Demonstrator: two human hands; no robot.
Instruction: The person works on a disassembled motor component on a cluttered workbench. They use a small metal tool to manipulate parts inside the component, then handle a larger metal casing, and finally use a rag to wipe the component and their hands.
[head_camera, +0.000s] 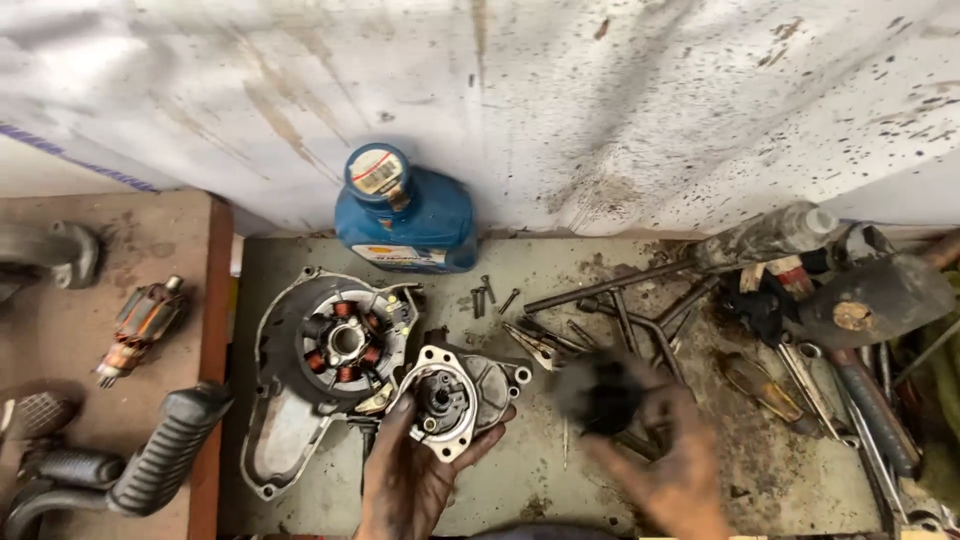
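— Two greasy hands: what are they holding?
— Left hand (405, 470) is cupping a small silver metal housing (455, 395) above the desk (520, 480); right hand (670, 475), just right of it, is gripping a blurred black part (600, 392).

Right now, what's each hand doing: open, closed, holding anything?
Left hand: closed around the small metal pump housing, holding it up.
Right hand: motion-blurred, gripping a dark round part; what kind cannot be told.
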